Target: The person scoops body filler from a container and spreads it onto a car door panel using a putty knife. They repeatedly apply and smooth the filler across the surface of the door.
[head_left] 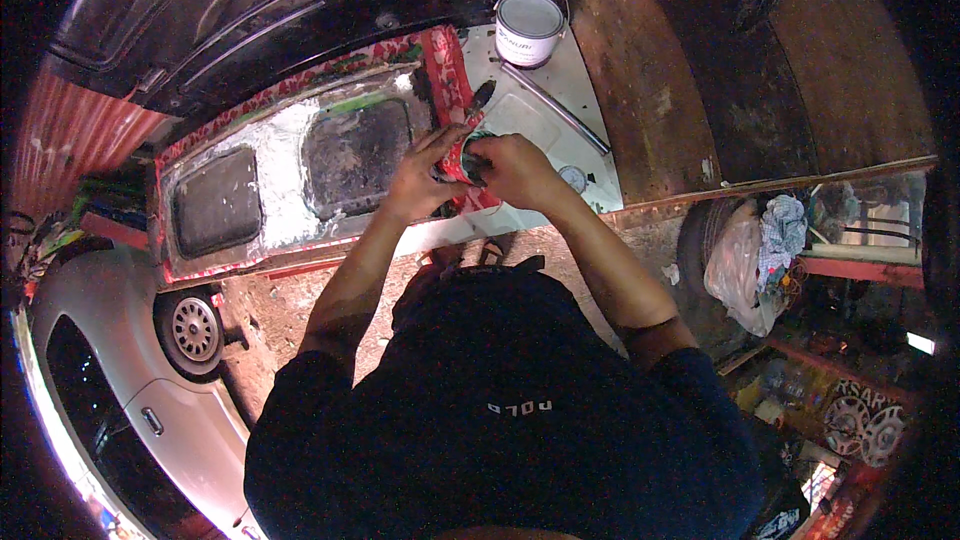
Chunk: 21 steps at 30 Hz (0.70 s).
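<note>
Red tin point(456, 162), its exact kind hard to make out, is held between the two hands, above the right end of a red-edged panel point(278, 205) that has white patches and two dark recesses. Fingers of the left hand point(425, 175) curl around the tin's side, while those of the right hand point(515, 170) bunch together at its rim, their tips hidden, so I cannot tell whether they pinch anything. Beyond the hands a white pail point(528, 30) stands on a white board point(525, 130), and a metal tube point(556, 108) slants near its base.
</note>
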Each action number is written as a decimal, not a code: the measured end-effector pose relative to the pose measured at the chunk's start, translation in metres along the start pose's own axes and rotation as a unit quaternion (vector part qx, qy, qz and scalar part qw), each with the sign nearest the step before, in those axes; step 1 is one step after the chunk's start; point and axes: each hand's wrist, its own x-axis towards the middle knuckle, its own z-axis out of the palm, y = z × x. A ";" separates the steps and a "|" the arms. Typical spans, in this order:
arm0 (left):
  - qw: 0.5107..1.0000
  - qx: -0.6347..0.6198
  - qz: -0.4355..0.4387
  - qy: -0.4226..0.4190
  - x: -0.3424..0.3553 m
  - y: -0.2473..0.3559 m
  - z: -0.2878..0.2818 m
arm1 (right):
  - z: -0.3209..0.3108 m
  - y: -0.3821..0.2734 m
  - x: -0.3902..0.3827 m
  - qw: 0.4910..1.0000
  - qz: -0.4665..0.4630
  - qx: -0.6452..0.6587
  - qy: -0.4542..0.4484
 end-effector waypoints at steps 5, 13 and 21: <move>0.999 -0.040 -0.001 -0.004 -0.004 0.004 0.005 | -0.004 0.015 0.003 0.995 -0.045 0.064 -0.064; 0.998 -0.035 -0.044 -0.012 -0.012 -0.004 0.029 | -0.004 0.039 0.004 0.957 0.017 0.239 -0.162; 0.996 -0.075 -0.040 -0.014 -0.009 -0.014 0.039 | -0.004 0.058 0.005 0.903 0.114 0.369 -0.187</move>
